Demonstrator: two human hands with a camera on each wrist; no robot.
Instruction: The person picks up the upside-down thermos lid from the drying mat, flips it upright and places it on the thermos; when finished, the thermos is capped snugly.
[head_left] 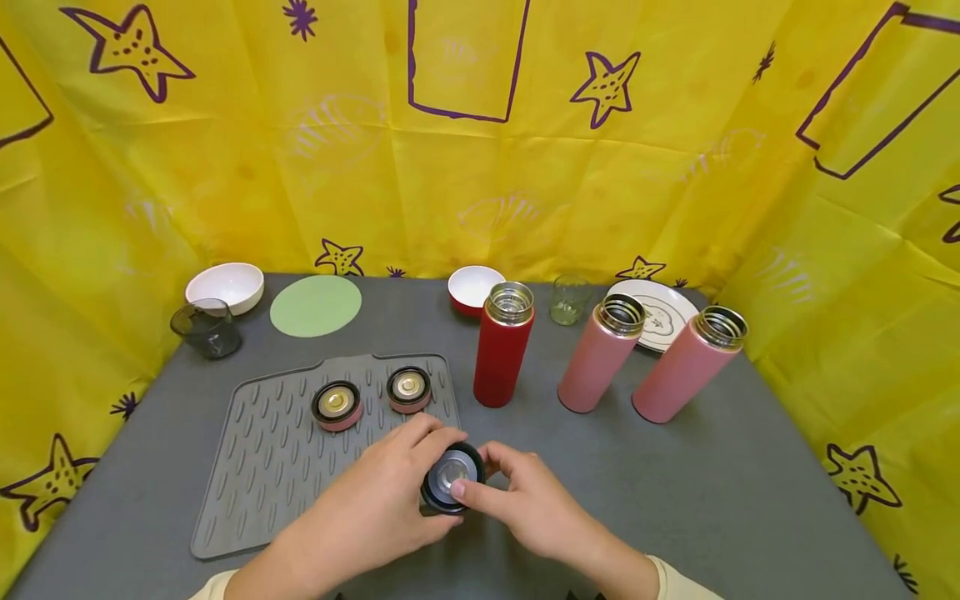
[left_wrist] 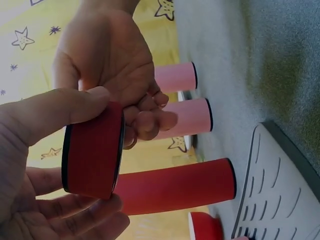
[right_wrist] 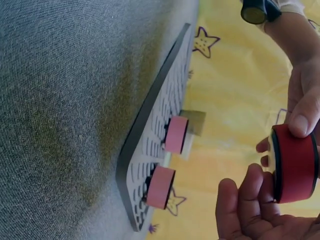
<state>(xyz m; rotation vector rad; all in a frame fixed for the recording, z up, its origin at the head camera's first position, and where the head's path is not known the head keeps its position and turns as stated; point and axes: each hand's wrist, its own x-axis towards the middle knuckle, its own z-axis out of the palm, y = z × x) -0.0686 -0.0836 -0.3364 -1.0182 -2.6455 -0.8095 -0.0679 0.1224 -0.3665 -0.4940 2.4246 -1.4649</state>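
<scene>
A red bottle lid (head_left: 453,472) is held up between both hands, its grey inner side facing up in the head view. My left hand (head_left: 390,487) grips it from the left, thumb and fingers round its red side (left_wrist: 92,155). From the right, my right hand (head_left: 536,504) pinches it, the thumb over the inner face and the index finger at the far rim. In the right wrist view the red lid (right_wrist: 296,164) hides part of the right hand. Two pink lids (head_left: 337,405) (head_left: 409,389) lie inner side up on the grey drying mat (head_left: 262,467).
An uncapped red bottle (head_left: 502,354) stands behind the hands, with two uncapped pink bottles (head_left: 600,358) (head_left: 682,371) to its right. Along the back are a white bowl (head_left: 225,287), dark glass (head_left: 210,332), green disc (head_left: 316,306), red-and-white bowl (head_left: 474,287), clear glass (head_left: 569,302) and plate (head_left: 656,312).
</scene>
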